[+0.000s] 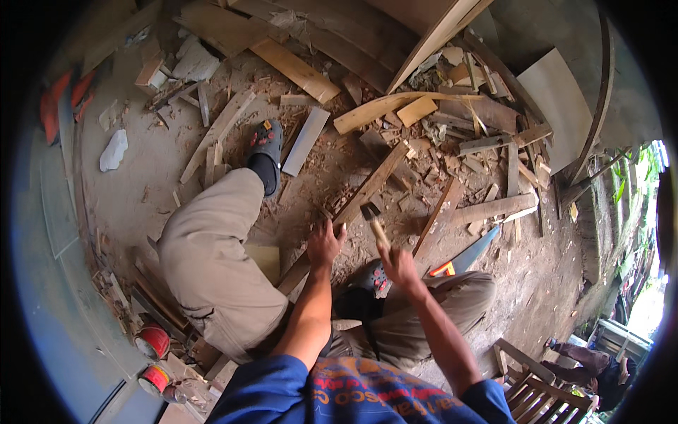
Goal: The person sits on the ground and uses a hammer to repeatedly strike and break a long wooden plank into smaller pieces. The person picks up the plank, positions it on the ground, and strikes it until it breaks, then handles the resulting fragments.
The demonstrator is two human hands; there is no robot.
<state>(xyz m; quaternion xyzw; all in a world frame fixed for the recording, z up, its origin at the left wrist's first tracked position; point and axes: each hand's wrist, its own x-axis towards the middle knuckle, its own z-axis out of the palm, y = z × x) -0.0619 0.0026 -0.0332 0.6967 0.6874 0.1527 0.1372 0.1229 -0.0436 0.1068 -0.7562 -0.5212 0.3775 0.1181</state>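
Observation:
A long, narrow wooden plank [372, 182] runs slantwise between my legs, over ground strewn with chips. My left hand [325, 244] grips this plank partway along, its fingers bent over the wood. Whether something small is pinched there I cannot make out. In my right hand [400, 267] is a hammer [379, 230] with a light wooden handle and a dark metal head. The hammer head hangs just right of the plank, apart from it. Beyond my right hand a handsaw [474, 252] with a bluish blade and an orange-red handle lies on the ground.
Scrap boards and offcuts [417, 112] pile up ahead and to the right. A grey board [306, 141] lies by my left shoe [265, 152]. Red tins [152, 342] stand at lower left. At lower right are a slatted wooden bench [547, 399] and another person [593, 371].

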